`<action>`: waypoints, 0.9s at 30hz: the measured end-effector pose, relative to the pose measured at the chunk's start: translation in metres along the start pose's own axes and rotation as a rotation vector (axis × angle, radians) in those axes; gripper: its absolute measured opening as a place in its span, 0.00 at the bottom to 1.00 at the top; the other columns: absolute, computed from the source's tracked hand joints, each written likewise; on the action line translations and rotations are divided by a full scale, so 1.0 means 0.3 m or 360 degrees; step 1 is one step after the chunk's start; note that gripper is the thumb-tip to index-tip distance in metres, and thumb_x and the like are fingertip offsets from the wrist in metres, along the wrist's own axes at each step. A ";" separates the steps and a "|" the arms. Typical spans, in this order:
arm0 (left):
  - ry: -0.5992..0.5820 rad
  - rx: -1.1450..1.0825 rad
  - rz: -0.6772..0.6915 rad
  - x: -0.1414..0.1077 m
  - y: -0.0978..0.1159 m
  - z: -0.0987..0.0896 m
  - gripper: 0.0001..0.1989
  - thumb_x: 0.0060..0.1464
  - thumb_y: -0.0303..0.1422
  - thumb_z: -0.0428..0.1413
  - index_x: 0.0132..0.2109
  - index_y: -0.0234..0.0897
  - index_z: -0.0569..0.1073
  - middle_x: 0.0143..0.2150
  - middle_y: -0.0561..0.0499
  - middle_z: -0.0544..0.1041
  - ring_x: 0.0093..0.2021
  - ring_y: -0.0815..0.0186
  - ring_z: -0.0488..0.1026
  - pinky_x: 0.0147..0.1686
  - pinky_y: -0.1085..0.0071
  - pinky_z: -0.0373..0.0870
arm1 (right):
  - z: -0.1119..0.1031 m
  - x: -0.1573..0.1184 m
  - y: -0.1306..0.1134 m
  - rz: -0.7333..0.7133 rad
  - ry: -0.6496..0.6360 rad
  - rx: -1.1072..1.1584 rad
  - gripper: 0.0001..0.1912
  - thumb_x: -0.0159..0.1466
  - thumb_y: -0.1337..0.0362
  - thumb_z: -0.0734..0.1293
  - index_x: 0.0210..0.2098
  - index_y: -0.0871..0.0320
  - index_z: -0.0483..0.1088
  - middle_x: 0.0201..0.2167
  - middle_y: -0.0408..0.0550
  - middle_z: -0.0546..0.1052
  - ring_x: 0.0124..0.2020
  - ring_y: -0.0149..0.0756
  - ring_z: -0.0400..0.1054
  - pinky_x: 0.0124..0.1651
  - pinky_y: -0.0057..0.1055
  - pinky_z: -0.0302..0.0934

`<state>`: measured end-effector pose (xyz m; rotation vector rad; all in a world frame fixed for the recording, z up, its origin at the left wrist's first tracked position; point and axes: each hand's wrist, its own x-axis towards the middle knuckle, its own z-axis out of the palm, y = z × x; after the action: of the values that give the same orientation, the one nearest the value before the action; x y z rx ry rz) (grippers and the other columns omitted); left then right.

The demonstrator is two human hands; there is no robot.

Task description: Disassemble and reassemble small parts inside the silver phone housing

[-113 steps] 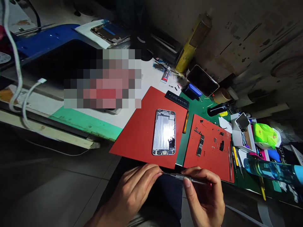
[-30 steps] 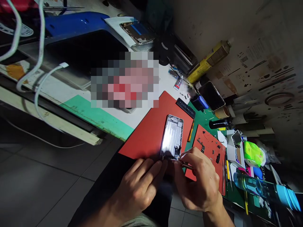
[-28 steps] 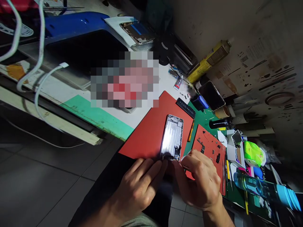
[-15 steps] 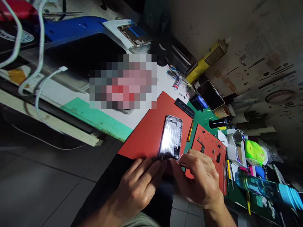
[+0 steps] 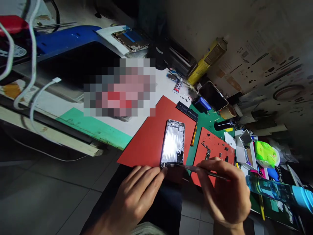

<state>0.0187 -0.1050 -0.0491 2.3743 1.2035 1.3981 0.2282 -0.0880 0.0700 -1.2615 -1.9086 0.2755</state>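
Observation:
An opened phone housing (image 5: pixel 173 142), silver inside and without its screen, lies on a red mat (image 5: pixel 144 143) close to its near edge. My left hand (image 5: pixel 143 191) grips the housing's lower left corner with its fingertips, the fingers close together. In my right hand (image 5: pixel 222 189) is a pair of metal tweezers (image 5: pixel 207 171), held between thumb and fingers. They point left, and their tips reach the housing's bottom end, where small dark parts sit. Whether the tips pinch a part, I cannot tell.
A black battery (image 5: pixel 187 111) and an orange-handled screwdriver (image 5: pixel 194 135) lie beside the housing. A second red mat (image 5: pixel 200 156) carries a logic board (image 5: pixel 206 150) and small parts. To the right lies a blue bottle (image 5: pixel 278 189). A white cable (image 5: pixel 34 101) hangs at left.
My right hand has moved right, away from the housing's bottom edge, and the tweezers now show plainly, tips at that edge. The left hand stays at the corner. The view has shifted slightly.

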 end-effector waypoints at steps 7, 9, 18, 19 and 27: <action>-0.0266 -0.0164 -0.0179 0.101 -0.013 -0.066 0.17 0.71 0.19 0.53 0.56 0.38 0.80 0.46 0.50 0.81 0.42 0.67 0.80 0.46 0.68 0.76 | 0.003 -0.152 0.033 0.0400 0.0598 0.0217 0.16 0.65 0.78 0.72 0.49 0.57 0.73 0.35 0.45 0.81 0.34 0.36 0.82 0.36 0.30 0.81; -0.0371 -0.0175 -0.0168 0.120 -0.024 -0.070 0.18 0.71 0.19 0.51 0.57 0.39 0.79 0.46 0.52 0.81 0.42 0.68 0.81 0.45 0.69 0.76 | 0.012 -0.183 0.042 0.0473 0.0666 0.0236 0.15 0.65 0.78 0.73 0.48 0.57 0.74 0.34 0.44 0.82 0.33 0.35 0.82 0.36 0.29 0.82; -0.0526 -0.0094 -0.0012 0.187 -0.051 -0.065 0.17 0.70 0.18 0.49 0.51 0.39 0.79 0.40 0.55 0.79 0.34 0.71 0.79 0.35 0.73 0.72 | 0.010 -0.246 0.061 0.0642 0.0728 0.0235 0.14 0.65 0.74 0.76 0.47 0.57 0.74 0.32 0.44 0.83 0.32 0.36 0.83 0.37 0.29 0.82; -0.0552 -0.0076 0.0001 0.193 -0.051 -0.066 0.17 0.71 0.19 0.48 0.50 0.39 0.79 0.39 0.55 0.80 0.34 0.70 0.79 0.33 0.73 0.72 | 0.015 -0.245 0.060 0.0649 0.0730 0.0250 0.13 0.65 0.73 0.76 0.47 0.57 0.74 0.32 0.44 0.83 0.32 0.36 0.83 0.37 0.29 0.82; -0.0714 0.0007 -0.0059 0.193 -0.050 -0.071 0.19 0.72 0.20 0.46 0.48 0.41 0.80 0.40 0.54 0.82 0.33 0.69 0.81 0.30 0.72 0.73 | 0.128 -0.223 0.031 0.0603 0.0621 0.0371 0.12 0.70 0.72 0.72 0.50 0.55 0.70 0.35 0.46 0.83 0.34 0.35 0.83 0.36 0.29 0.82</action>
<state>0.0081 -0.0606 -0.0051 2.4666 1.1123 0.7845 0.2180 -0.1310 0.0061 -1.3933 -1.2664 0.4019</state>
